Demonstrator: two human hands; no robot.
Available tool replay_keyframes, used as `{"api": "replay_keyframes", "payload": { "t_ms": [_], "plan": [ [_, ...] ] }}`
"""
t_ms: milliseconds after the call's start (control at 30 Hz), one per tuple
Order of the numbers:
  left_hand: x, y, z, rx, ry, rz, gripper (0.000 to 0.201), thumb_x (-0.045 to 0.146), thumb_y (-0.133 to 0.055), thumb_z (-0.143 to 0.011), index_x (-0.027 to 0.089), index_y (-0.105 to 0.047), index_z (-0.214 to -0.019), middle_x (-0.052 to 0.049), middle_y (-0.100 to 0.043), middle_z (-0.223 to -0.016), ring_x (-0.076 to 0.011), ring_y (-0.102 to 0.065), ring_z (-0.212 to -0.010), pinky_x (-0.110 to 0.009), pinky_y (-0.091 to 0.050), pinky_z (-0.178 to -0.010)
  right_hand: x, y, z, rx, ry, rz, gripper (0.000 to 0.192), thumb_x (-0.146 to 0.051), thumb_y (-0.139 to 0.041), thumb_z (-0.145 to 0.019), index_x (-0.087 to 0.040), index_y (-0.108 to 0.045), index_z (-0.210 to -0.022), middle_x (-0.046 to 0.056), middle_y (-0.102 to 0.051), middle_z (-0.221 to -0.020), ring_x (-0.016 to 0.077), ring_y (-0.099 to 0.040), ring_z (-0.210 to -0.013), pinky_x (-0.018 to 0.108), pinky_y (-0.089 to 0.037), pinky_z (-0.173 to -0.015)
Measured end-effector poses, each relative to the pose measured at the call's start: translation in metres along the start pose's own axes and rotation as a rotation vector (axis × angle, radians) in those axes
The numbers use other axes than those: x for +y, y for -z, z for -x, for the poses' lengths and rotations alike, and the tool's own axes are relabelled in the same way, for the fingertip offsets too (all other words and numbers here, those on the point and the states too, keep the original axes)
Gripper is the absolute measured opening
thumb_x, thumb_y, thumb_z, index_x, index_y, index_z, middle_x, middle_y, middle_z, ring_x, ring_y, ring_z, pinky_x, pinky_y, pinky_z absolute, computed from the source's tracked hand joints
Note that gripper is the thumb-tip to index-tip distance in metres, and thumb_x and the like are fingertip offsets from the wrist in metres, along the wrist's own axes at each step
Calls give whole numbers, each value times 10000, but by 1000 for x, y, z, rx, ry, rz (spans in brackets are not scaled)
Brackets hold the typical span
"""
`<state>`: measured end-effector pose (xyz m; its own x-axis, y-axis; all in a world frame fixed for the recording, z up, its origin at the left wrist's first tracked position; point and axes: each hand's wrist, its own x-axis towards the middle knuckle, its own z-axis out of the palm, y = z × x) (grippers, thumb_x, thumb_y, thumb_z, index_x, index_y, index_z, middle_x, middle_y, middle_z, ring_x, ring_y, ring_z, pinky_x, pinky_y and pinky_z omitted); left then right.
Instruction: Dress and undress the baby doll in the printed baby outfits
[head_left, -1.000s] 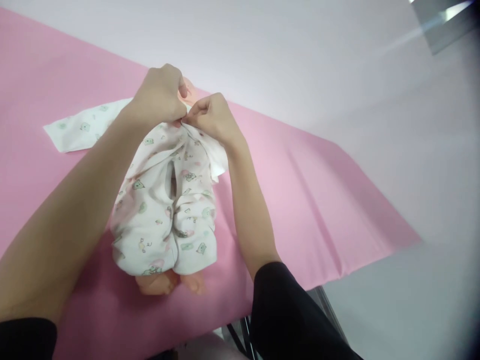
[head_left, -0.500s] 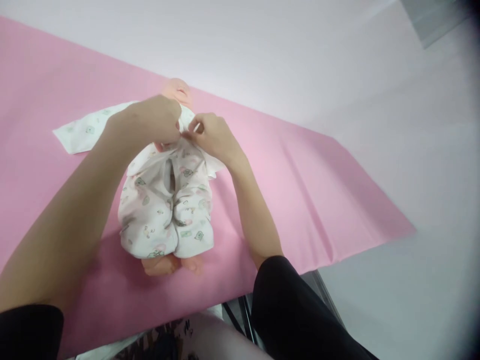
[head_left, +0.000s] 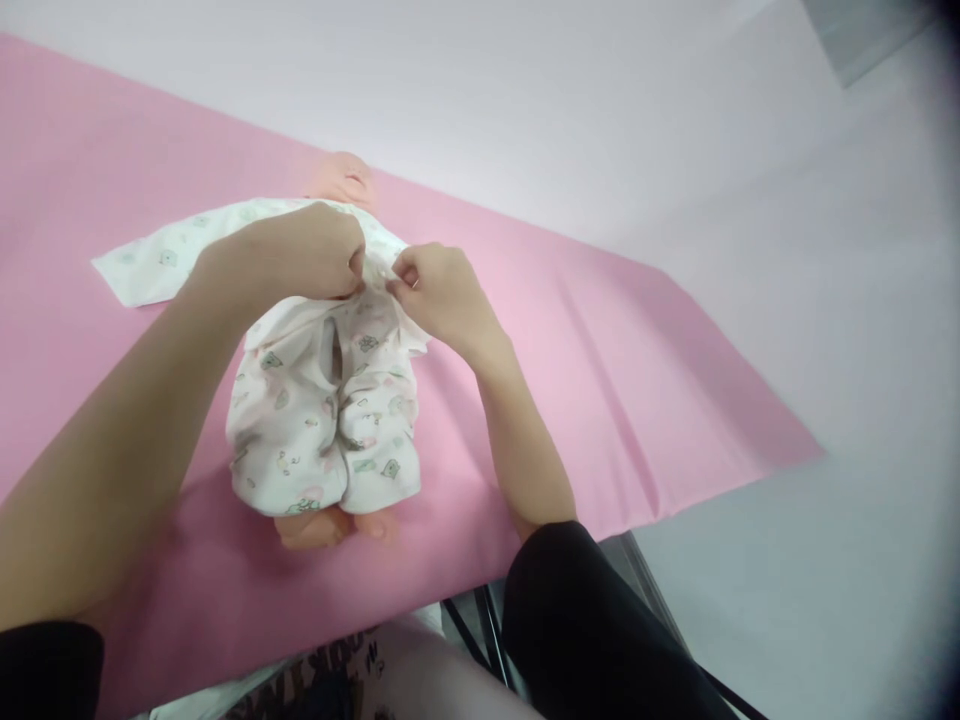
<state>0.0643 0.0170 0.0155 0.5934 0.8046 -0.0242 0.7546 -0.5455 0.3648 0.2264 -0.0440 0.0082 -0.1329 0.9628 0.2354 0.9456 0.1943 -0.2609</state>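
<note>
A baby doll (head_left: 346,182) lies on its back with its head away from me and its bare feet towards me. It wears a white printed shirt (head_left: 255,212) and matching trousers (head_left: 300,430) with a slit at the crotch. Over the chest, my left hand (head_left: 322,250) is closed, its fingertips pinching the shirt front. Just to the right, my right hand (head_left: 439,290) is closed with thumb and index finger together on the shirt's edge. A small gap separates the hands. The exact bit of cloth in each pinch is partly hidden by the fingers.
A pink sheet (head_left: 525,400) covers the table under the doll, with a crease running down its right part. One shirt sleeve (head_left: 150,265) stretches out flat to the left. Dark metal legs (head_left: 491,630) show below the table's front edge.
My right hand has moved slightly right and towards me, widening the gap between the hands. More of the shirt's upper front now shows. The whole view has shifted a little.
</note>
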Motion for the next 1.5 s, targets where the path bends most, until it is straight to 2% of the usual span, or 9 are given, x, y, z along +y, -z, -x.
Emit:
{"api": "replay_keyframes", "payload": {
  "t_ms": [233,500,600,767,933,1100,1233,1333,1500],
  "plan": [
    [-3,17,4,-134,-2,122,379,413,-515,-817,153,-688,-1031,-18,-697,-928,-241,-602,-1042,-362,-462,-947,-9,-11,-3,119,37,-385,126,-85,-518,-872,-179,-533,-790,-50,-529,-595,124,-508,-593,254,-404,-632],
    [-10,16,0,-184,52,163,428,382,-509,-776,184,-675,-1117,14,-693,-994,-236,-607,-1084,-368,-464,-965,-2,-2,1,13,86,-508,156,-15,-636,-759,-144,-618,-844,6,-623,-846,139,-597,-788,259,-471,-720],
    [-9,18,1,-150,30,128,399,393,-514,-770,223,-693,-1084,9,-702,-960,-232,-649,-993,-376,-505,-900,-1,0,3,-23,68,-566,42,-116,-625,-817,-143,-615,-787,2,-622,-758,128,-590,-655,249,-465,-624],
    [-14,20,0,-116,-2,90,373,377,-507,-768,225,-712,-1040,19,-700,-861,-206,-675,-885,-318,-529,-797,-6,3,11,-60,64,-532,45,-166,-518,-887,-173,-562,-895,-60,-507,-537,107,-500,-441,231,-395,-505],
    [-11,19,0,-155,28,71,377,348,-510,-755,224,-707,-1052,13,-697,-888,-234,-668,-938,-358,-525,-844,-4,13,19,-219,142,-359,417,-4,-568,-719,-170,-553,-1101,-26,-543,-708,146,-547,-692,239,-396,-587],
    [-12,20,1,-163,27,84,446,445,-497,-779,214,-689,-1109,7,-693,-950,-243,-648,-1008,-362,-508,-893,-2,21,20,-310,140,-391,398,-43,-584,-751,-161,-565,-1131,-2,-576,-783,157,-562,-771,255,-424,-656],
    [-10,21,3,-150,32,64,422,427,-495,-795,229,-685,-1116,24,-690,-932,-232,-646,-1014,-359,-498,-910,-3,3,8,-138,11,-370,194,-232,-611,-858,-162,-562,-1033,1,-560,-762,161,-576,-751,274,-429,-700],
    [-6,21,4,-144,56,29,439,467,-496,-807,217,-686,-1114,24,-688,-894,-233,-649,-1007,-352,-492,-914,-2,-16,-3,-4,7,-282,36,-183,-575,-871,-163,-553,-893,13,-562,-786,174,-566,-795,285,-412,-740],
    [-6,20,3,-138,42,27,426,460,-494,-809,209,-693,-1089,17,-701,-847,-198,-662,-911,-311,-506,-845,-2,-24,-10,114,-10,-237,206,-207,-496,-934,-192,-483,-729,-25,-478,-620,157,-508,-675,272,-371,-678]
  ]
}}
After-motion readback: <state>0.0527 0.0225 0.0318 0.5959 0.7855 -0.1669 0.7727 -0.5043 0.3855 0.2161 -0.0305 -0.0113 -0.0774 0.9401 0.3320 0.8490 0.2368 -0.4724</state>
